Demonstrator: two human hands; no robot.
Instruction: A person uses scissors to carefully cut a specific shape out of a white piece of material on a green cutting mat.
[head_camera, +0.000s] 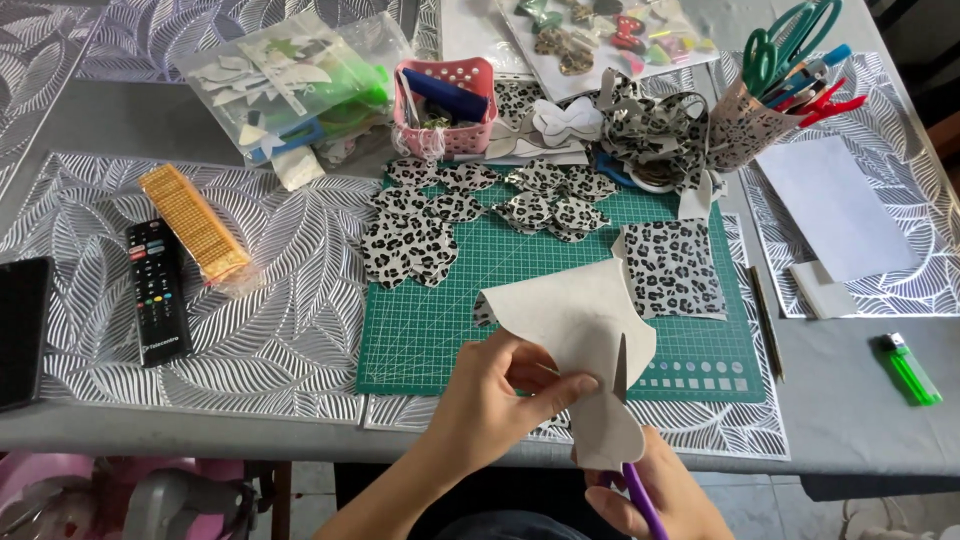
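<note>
My left hand (492, 398) pinches a sheet of pale fabric (575, 320), its plain back side up, a leopard print showing at one edge. My right hand (655, 495) sits below it and works purple-handled scissors (625, 420), whose blade rises into the sheet. Both hands hover at the near edge of a green cutting mat (440, 320).
Cut leopard-print shapes (420, 235) and a print square (672, 266) lie on the mat. Behind stand a pink basket (447, 105), a cup of scissors and pens (750, 120), plastic bags. A remote (157, 290), gold strip (195, 222), phone (20, 330) lie left; a green lighter (908, 368) right.
</note>
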